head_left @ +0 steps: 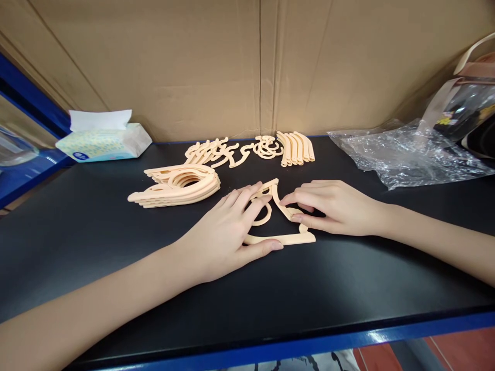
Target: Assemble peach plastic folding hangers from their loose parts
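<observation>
A peach plastic hanger piece (286, 238), roughly triangular, lies flat on the black table (77, 232) between my hands. My left hand (228, 232) rests on its left side, fingers stretched over it and thumb against its lower bar. My right hand (336, 206) pinches the right sloping arm of the piece with fingertips and thumb. Behind the left hand sits a stack of the same peach hanger pieces (178, 185). Farther back lie peach hooks (216, 152) and a row of curved peach bars (297, 148).
A tissue pack (104, 139) stands at the back left. Crumpled clear plastic (402, 154) and a bag (467, 103) lie at the right. A cardboard wall (232, 62) closes the back. The table's blue front edge (348, 340) runs near me.
</observation>
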`<state>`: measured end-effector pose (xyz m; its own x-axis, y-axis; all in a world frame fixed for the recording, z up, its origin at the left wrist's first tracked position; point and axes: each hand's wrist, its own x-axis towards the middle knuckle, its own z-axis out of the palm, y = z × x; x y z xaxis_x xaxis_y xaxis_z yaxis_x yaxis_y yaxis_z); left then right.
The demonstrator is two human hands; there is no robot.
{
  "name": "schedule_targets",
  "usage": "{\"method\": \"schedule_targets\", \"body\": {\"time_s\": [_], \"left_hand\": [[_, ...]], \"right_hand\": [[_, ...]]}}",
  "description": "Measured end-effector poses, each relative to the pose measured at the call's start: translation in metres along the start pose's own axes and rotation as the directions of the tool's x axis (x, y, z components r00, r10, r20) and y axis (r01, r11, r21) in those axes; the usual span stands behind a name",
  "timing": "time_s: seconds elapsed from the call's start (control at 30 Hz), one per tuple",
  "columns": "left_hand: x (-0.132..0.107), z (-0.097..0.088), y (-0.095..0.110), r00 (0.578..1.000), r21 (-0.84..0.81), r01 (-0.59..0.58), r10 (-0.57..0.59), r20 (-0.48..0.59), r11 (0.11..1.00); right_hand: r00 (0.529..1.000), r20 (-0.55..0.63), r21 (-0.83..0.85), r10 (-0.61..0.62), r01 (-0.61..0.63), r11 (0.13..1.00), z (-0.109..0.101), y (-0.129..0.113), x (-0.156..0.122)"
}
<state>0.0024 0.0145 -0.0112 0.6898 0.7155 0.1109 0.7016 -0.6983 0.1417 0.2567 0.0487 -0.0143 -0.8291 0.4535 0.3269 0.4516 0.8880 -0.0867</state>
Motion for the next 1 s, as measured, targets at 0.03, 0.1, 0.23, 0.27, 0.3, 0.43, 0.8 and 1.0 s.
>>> {"method": "schedule_targets", "body": {"time_s": [0.03,0.1,0.23,0.27,0.3,0.43,0.8,1.0], "left_hand": [[-0.0002,-0.0001,0.0001,1.0,-0.001,-0.002,0.002,-0.001,1.0],[-0.0006,-0.0007,0.0006,1.0,-0.008,-0.006,0.006,-0.002,1.0],[-0.0007,-0.002,0.0018,1.0,-0.015,-0.012,0.012,-0.001,1.0],[-0.0007,-0.0022,0.0019,1.0,-0.012,-0.01,0.01,0.003,1.0],[-0.0008,-0.0023,0.0018,1.0,-0.01,-0.008,0.008,0.008,1.0],[-0.0009,-0.0019,0.0007,1.0,-0.004,-0.01,0.01,0.011,1.0],[-0.0004,-0.0028,0.0018,1.0,0.005,-0.006,0.006,0.014,1.0],[-0.0003,-0.0025,0.0019,1.0,0.001,-0.011,0.011,0.014,1.0]], "right_hand": [[1.0,0.0,-0.002,0.0,0.0,1.0,-0.0001,0.0,0.0001],[1.0,-0.001,-0.003,0.0,0.0,1.0,-0.0002,-0.0002,0.0002],[1.0,0.002,0.0,0.003,-0.003,1.0,-0.0005,-0.0007,-0.0004],[1.0,0.007,0.001,0.008,-0.008,1.0,-0.0005,-0.0007,-0.0005],[1.0,0.011,0.0,0.013,-0.013,1.0,-0.0004,-0.0008,-0.0006],[1.0,0.019,-0.001,0.018,-0.018,1.0,-0.0005,-0.0011,-0.0004],[1.0,0.005,-0.012,0.007,-0.007,1.0,-0.0003,-0.0008,-0.0002],[1.0,0.001,-0.005,0.007,-0.007,1.0,-0.0007,-0.0012,-0.0001]]}}
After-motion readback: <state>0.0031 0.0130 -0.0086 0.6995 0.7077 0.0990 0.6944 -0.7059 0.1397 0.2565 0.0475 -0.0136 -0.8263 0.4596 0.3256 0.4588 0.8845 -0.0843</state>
